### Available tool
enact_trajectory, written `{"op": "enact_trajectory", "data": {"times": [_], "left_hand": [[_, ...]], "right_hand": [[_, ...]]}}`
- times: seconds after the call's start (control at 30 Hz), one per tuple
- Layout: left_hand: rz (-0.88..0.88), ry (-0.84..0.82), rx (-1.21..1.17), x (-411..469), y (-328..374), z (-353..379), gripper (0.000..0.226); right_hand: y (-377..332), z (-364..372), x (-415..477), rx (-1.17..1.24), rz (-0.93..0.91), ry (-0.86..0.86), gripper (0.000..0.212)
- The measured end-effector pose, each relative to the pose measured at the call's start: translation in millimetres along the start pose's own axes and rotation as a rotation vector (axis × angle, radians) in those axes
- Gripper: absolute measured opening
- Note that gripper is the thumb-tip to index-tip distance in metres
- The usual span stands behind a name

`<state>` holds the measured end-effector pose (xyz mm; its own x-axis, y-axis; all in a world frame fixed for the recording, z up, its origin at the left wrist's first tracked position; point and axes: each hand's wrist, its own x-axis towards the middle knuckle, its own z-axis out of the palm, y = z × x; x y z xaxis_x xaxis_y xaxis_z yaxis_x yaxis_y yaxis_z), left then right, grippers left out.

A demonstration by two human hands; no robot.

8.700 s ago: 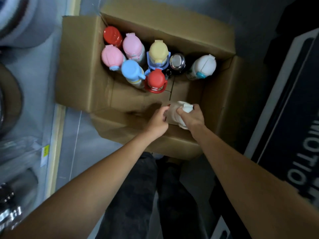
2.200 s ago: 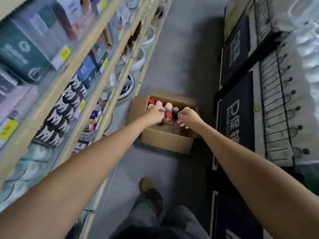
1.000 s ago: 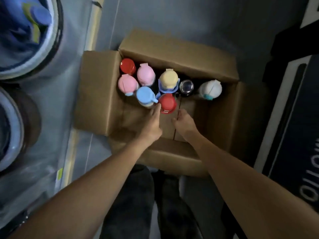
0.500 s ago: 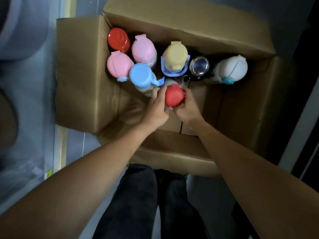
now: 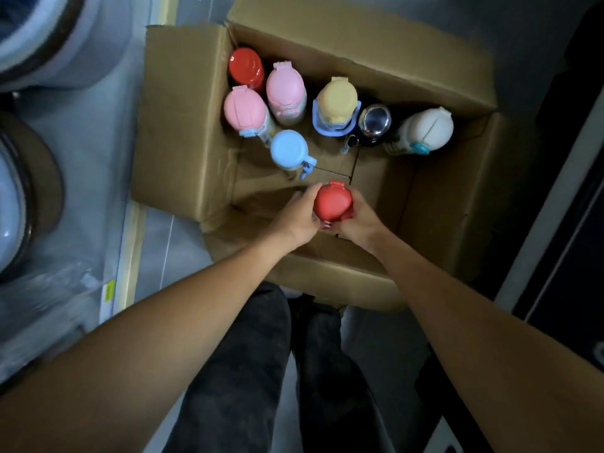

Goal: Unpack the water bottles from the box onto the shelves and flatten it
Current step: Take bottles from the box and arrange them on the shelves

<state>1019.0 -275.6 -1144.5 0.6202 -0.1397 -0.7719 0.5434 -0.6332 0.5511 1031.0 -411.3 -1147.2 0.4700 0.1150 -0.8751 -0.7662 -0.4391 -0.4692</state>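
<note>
Count: eight bottles total, seven standing in the cardboard box (image 5: 183, 125), one in hand.

In the box, along the far side: one red-capped bottle (image 5: 246, 68) in the far left corner, two pink-lidded bottles (image 5: 245, 109) (image 5: 285, 89) touching each other just beside it, one yellow-lidded bottle with a blue collar (image 5: 336, 104), one black bottle with a steel cap (image 5: 374, 120), one white bottle with a teal latch (image 5: 425, 129) leaning toward the right wall. One blue-lidded bottle (image 5: 289, 148) stands alone, nearer than that row.

The eighth, a red-lidded bottle (image 5: 333, 202), is held over the near part of the box. Left hand (image 5: 299, 215) wraps its left side, right hand (image 5: 359, 217) cups the right, both closed on it.

Hidden: only lids and caps show; bottle bodies are mostly out of sight from this top-down angle. The red-lidded bottle's body is covered by the hands, so it is probably clear of the box floor but I can't confirm that. The four box flaps are open; the far flap is cut off by the top edge of the frame. Shelf contents at left are blurred: rounded pale shapes in clear wrap, one yellow price tag (image 5: 107, 291).
</note>
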Motion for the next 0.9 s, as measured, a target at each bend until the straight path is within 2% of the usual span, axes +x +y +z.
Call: {"op": "enact_trajectory", "data": {"times": [0.17, 0.33, 0.4, 0.53, 0.67, 0.77, 0.9], "left_hand": [[-0.029, 0.078, -0.039, -70.4, 36.9, -35.1, 0.048], [0.005, 0.088, -0.331, -162.4, 81.1, -91.9, 0.048], [0.008, 0.183, -0.402, -201.5, 91.8, -112.3, 0.045], [-0.015, 0.355, -0.534, -272.0, 97.7, -138.7, 0.053], [-0.023, 0.507, -0.697, -374.7, 102.7, -155.3, 0.054], [-0.048, 0.617, -0.834, -452.7, 102.2, -159.8, 0.052], [-0.022, 0.743, -1.041, -562.5, 90.5, -162.6, 0.021]], "right_hand": [[-46.9, -17.6, -68.6, -0.137, -0.028, -0.099, 0.096], [-121.6, -15.3, -148.8, -0.306, -0.145, -0.148, 0.095], [-152.0, -5.7, -182.9, -0.352, -0.212, -0.168, 0.088], [-196.2, 14.8, -242.1, -0.467, -0.401, -0.274, 0.060], [-236.3, 51.7, -329.6, -0.552, -0.459, -0.380, 0.058], [-262.5, 86.7, -384.6, -0.643, -0.536, -0.447, 0.028], [-286.3, 158.7, -472.0, -0.801, -0.638, -0.509, 0.031]]}}
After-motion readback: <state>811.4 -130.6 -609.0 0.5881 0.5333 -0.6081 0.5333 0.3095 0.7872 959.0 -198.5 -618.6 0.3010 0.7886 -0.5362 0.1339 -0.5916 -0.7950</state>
